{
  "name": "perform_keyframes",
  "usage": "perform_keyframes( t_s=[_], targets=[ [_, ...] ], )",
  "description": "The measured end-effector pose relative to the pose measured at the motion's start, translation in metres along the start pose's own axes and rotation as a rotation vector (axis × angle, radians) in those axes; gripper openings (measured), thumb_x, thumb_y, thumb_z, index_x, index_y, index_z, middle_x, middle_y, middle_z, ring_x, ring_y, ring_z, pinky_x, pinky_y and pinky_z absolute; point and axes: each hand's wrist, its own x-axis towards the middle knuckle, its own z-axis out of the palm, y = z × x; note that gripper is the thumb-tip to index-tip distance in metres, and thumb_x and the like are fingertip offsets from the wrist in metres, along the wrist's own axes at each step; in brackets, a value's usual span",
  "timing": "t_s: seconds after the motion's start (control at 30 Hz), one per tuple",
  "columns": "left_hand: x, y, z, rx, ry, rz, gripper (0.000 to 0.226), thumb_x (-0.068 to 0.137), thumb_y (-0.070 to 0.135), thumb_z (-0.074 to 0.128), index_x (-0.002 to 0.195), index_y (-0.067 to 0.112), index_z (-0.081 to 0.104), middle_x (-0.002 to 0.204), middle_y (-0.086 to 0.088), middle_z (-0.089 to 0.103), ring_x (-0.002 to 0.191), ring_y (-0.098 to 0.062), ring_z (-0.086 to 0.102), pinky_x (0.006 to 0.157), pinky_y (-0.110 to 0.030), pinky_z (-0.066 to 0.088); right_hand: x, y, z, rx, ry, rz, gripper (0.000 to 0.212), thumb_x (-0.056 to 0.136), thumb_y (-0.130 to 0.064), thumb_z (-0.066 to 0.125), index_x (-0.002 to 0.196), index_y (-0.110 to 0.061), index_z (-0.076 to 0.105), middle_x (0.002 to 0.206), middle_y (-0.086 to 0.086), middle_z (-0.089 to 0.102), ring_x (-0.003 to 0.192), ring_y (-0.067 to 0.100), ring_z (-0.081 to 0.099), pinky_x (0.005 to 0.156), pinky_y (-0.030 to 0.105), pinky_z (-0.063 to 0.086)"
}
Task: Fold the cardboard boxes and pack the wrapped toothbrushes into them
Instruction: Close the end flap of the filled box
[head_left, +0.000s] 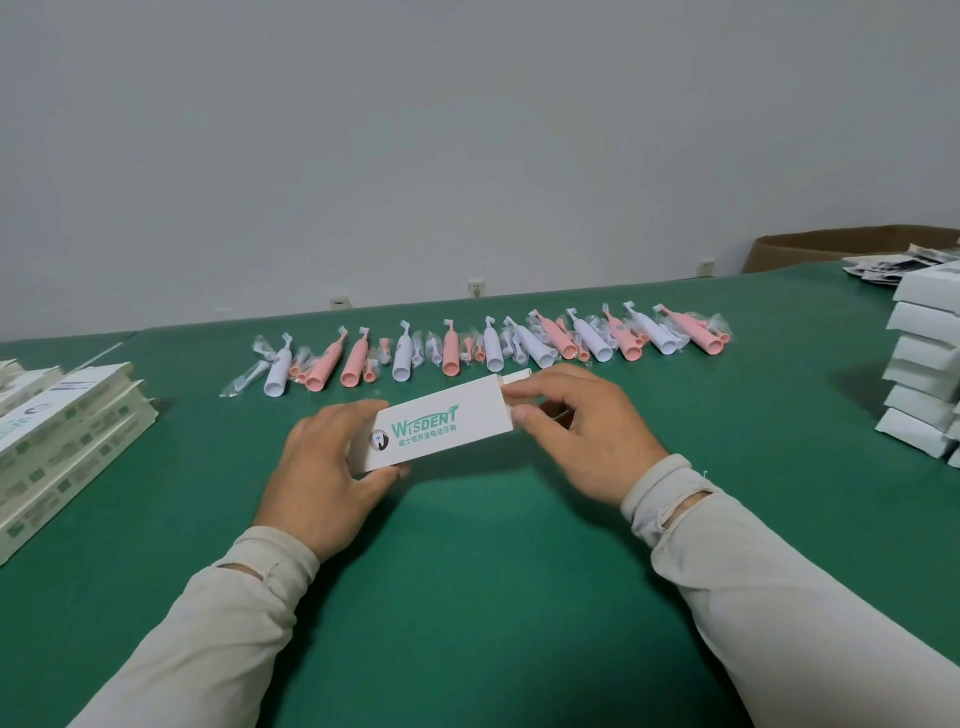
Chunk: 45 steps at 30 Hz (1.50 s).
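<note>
Fingers of the left hand (324, 467) curl around the near end of the white box (441, 423) at frame centre, while the right hand (576, 431) pinches its far end flap. Beyond it, wrapped toothbrushes (488, 343) lie in a row on the green table (467, 571); flat cartons (62, 441) sit at left, folded boxes (922, 364) stacked at right.

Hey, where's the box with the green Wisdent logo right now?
In the head view, the Wisdent box is centre frame above the green table, held between the left hand and right hand, just in front of the toothbrush row.
</note>
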Motion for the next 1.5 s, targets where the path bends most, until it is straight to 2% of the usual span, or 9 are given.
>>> perform_keyframes(
  t_s=[0.27,0.4,0.6,0.73,0.83,1.03,1.27,1.37,1.5],
  targets=[
    [0.0,0.001,-0.001,-0.006,-0.008,-0.027,0.058,0.074,0.03,0.084,0.125,0.036,0.057,0.112,0.017,0.055,0.108,-0.015,0.043,0.091,-0.031,0.034,0.0,-0.003,0.005,0.041,0.082,-0.011,0.03,0.091,-0.028,0.063,0.118,-0.04,0.063,0.106,-0.024,0.059,0.079,-0.002,0.057,0.074,0.006,0.043],
    [0.0,0.001,-0.003,-0.002,0.014,-0.048,0.057,0.075,0.032,0.083,0.126,0.036,0.057,0.111,0.016,0.055,0.107,-0.016,0.042,0.09,-0.032,0.035,0.003,-0.012,0.011,0.469,0.138,0.201,0.025,0.086,-0.024,0.07,0.105,-0.035,0.059,0.096,-0.004,0.069,0.076,0.016,0.067,0.069,0.028,0.058],
    [0.0,0.007,-0.005,0.053,0.013,-0.051,0.059,0.075,0.033,0.083,0.128,0.036,0.057,0.122,0.014,0.058,0.115,-0.02,0.045,0.093,-0.038,0.04,-0.001,-0.012,0.014,0.399,0.143,0.24,0.006,0.088,-0.015,0.073,0.083,-0.019,0.071,0.072,0.001,0.073,0.07,0.024,0.071,0.076,0.045,0.061],
    [-0.001,0.013,-0.009,0.07,0.013,-0.057,0.058,0.076,0.031,0.082,0.129,0.032,0.058,0.124,0.01,0.06,0.117,-0.023,0.047,0.094,-0.041,0.043,-0.001,-0.011,0.016,0.344,0.155,0.19,0.015,0.088,-0.018,0.072,0.076,-0.026,0.073,0.073,-0.01,0.072,0.068,0.006,0.066,0.073,0.025,0.055],
    [-0.002,0.021,-0.012,0.102,0.028,-0.07,0.059,0.077,0.039,0.079,0.131,0.034,0.056,0.125,0.009,0.061,0.115,-0.025,0.05,0.09,-0.044,0.047,-0.001,-0.013,0.02,0.324,0.125,0.158,0.016,0.091,-0.02,0.07,0.096,-0.035,0.072,0.101,-0.018,0.07,0.086,-0.003,0.065,0.079,0.009,0.048],
    [-0.01,0.039,-0.002,-0.093,-0.106,0.031,0.067,0.079,0.019,0.075,0.138,0.035,0.048,0.125,0.013,0.061,0.112,-0.014,0.056,0.093,-0.035,0.045,0.002,-0.022,0.025,0.716,0.314,0.456,0.034,0.097,-0.012,0.06,0.123,-0.032,0.054,0.102,0.006,0.069,0.08,0.013,0.071,0.076,0.028,0.06],
    [-0.012,0.062,0.007,-0.529,-0.049,-0.247,0.05,0.079,0.018,0.081,0.119,0.033,0.055,0.105,0.024,0.061,0.088,0.014,0.061,0.075,-0.012,0.041,-0.024,-0.053,0.01,-0.518,-0.083,-0.259,0.069,0.082,-0.01,0.067,0.144,-0.024,0.043,0.147,0.002,0.04,0.112,0.029,0.056,0.088,0.043,0.051],
    [-0.015,0.084,0.003,-0.621,-0.061,-0.221,0.05,0.079,0.004,0.078,0.117,0.029,0.056,0.109,0.014,0.065,0.087,0.012,0.062,0.073,-0.01,0.045,-0.036,-0.07,0.015,-0.747,-0.206,-0.371,0.05,0.087,-0.014,0.062,0.137,-0.017,0.054,0.136,0.009,0.053,0.099,0.034,0.058,0.072,0.041,0.051],
    [-0.02,0.124,-0.009,-0.801,-0.211,-0.022,0.055,0.077,0.007,0.079,0.122,0.031,0.057,0.116,0.012,0.07,0.083,0.011,0.061,0.075,-0.003,0.045,-0.047,-0.086,-0.024,-0.95,0.087,-0.445,0.024,0.094,-0.019,0.053,0.11,-0.021,0.07,0.098,-0.001,0.068,0.066,0.023,0.06,0.05,0.033,0.035]
  ],
)
